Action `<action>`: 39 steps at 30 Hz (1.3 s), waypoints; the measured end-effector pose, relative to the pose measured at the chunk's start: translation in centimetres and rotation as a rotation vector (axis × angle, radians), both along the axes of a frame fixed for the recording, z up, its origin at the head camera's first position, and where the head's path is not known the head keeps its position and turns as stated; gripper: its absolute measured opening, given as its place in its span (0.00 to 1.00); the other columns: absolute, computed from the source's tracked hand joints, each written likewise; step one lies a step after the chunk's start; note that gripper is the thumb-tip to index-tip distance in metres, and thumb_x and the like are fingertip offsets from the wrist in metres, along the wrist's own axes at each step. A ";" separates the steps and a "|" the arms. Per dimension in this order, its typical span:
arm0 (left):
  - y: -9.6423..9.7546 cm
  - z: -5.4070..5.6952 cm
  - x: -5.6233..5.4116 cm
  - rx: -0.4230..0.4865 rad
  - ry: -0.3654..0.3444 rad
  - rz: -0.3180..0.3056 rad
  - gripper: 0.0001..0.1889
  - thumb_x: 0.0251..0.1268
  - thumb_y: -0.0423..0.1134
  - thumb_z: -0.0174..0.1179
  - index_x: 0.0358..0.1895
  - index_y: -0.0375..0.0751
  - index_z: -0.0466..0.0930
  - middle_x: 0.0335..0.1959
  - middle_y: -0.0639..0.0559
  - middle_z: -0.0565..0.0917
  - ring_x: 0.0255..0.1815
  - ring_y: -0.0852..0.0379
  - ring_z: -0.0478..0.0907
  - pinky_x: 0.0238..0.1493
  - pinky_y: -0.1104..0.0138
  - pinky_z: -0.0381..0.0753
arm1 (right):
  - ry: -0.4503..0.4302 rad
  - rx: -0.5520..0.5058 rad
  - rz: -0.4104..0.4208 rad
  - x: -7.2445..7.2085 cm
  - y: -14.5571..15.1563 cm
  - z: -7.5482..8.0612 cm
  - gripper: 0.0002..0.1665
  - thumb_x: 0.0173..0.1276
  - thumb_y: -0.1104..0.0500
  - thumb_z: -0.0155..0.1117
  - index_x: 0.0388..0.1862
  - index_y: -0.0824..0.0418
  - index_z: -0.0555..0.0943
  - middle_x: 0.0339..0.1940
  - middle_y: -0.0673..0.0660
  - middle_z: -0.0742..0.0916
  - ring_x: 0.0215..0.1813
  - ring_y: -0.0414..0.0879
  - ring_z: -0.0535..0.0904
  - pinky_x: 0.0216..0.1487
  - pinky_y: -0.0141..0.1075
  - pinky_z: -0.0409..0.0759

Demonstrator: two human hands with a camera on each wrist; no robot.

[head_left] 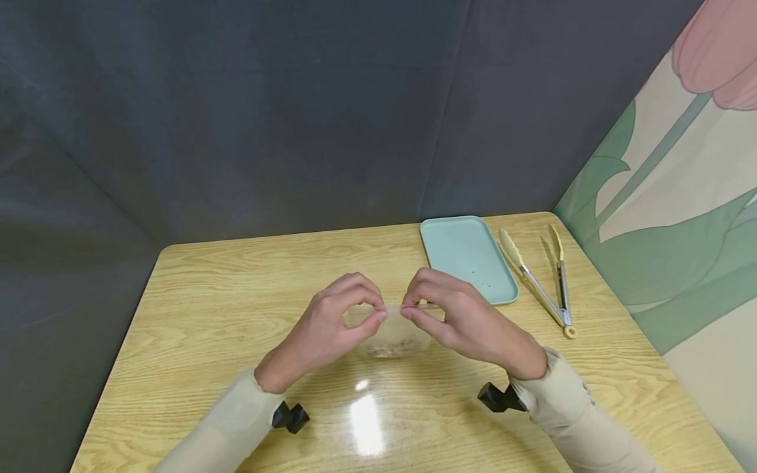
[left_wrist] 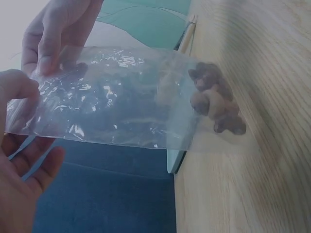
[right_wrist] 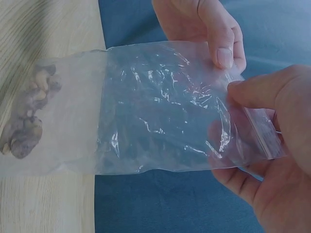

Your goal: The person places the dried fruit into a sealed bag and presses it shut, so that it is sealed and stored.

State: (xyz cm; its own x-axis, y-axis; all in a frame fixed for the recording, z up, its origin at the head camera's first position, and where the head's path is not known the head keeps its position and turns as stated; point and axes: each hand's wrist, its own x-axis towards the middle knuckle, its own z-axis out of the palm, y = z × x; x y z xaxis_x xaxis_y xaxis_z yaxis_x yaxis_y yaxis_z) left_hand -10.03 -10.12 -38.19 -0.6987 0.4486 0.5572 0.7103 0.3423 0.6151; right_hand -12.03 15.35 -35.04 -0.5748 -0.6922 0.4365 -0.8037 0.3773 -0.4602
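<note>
Both hands pinch the top edge of a clear zip bag (right_wrist: 155,116), held upright over the table. My left hand (head_left: 331,325) grips its left part between thumb and fingertips. My right hand (head_left: 464,318) pinches the right part a short gap away. At the bag's bottom lie several brown, lumpy pieces (left_wrist: 216,99) that look like dried mushrooms. The zip strip (right_wrist: 255,128) runs along the bag's top by the fingers; whether it is sealed I cannot tell.
A light blue tray (head_left: 467,249) with a few dark crumbs lies at the table's back right. Beside it rest spread tongs (head_left: 550,295) with cream tips. A dark curtain (head_left: 284,118) hangs behind the wooden table (head_left: 195,328); a flowered cloth (head_left: 680,230) hangs at the right.
</note>
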 end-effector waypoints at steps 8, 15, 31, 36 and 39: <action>0.7 0.0 -0.1 -0.040 0.002 0.017 0.02 0.74 0.35 0.69 0.42 0.47 0.88 0.45 0.57 0.85 0.51 0.61 0.82 0.54 0.63 0.87 | 0.012 0.009 0.021 0.2 -0.2 0.1 0.06 0.78 0.61 0.69 0.41 0.48 0.85 0.42 0.40 0.84 0.44 0.31 0.79 0.46 0.28 0.81; 0.7 0.0 -0.1 -0.029 -0.006 0.010 0.02 0.75 0.36 0.68 0.42 0.46 0.89 0.44 0.58 0.85 0.49 0.62 0.81 0.52 0.59 0.88 | 0.016 0.015 0.011 0.2 -0.1 0.0 0.06 0.78 0.60 0.69 0.42 0.47 0.85 0.43 0.39 0.84 0.43 0.31 0.79 0.46 0.29 0.81; 0.9 0.3 0.0 -0.086 0.038 0.053 0.03 0.75 0.39 0.68 0.41 0.47 0.90 0.45 0.58 0.85 0.50 0.60 0.81 0.57 0.63 0.82 | 0.036 0.019 0.031 0.0 -0.5 0.0 0.03 0.79 0.57 0.68 0.43 0.48 0.87 0.43 0.40 0.84 0.44 0.32 0.80 0.46 0.28 0.82; 0.9 0.6 0.1 -0.129 0.036 0.077 0.02 0.74 0.39 0.69 0.40 0.49 0.90 0.50 0.58 0.84 0.51 0.60 0.80 0.58 0.60 0.80 | 0.057 0.027 0.035 -0.1 -0.5 0.0 0.03 0.80 0.57 0.67 0.43 0.49 0.87 0.44 0.41 0.84 0.46 0.32 0.80 0.46 0.30 0.83; 1.0 0.6 0.1 -0.141 0.049 0.083 0.02 0.75 0.39 0.69 0.40 0.49 0.89 0.50 0.57 0.85 0.52 0.60 0.81 0.59 0.60 0.80 | 0.065 0.031 0.033 -0.1 -0.6 0.0 0.03 0.80 0.57 0.67 0.43 0.50 0.86 0.44 0.41 0.84 0.46 0.33 0.80 0.46 0.32 0.84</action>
State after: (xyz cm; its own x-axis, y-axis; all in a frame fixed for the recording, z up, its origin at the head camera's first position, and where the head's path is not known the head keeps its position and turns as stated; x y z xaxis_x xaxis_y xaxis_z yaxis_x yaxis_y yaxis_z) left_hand -9.96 -9.11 -37.55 -0.7102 0.4667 0.5271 0.7039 0.4818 0.5218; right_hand -12.16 14.78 -35.06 -0.5223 -0.7242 0.4502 -0.8439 0.3632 -0.3949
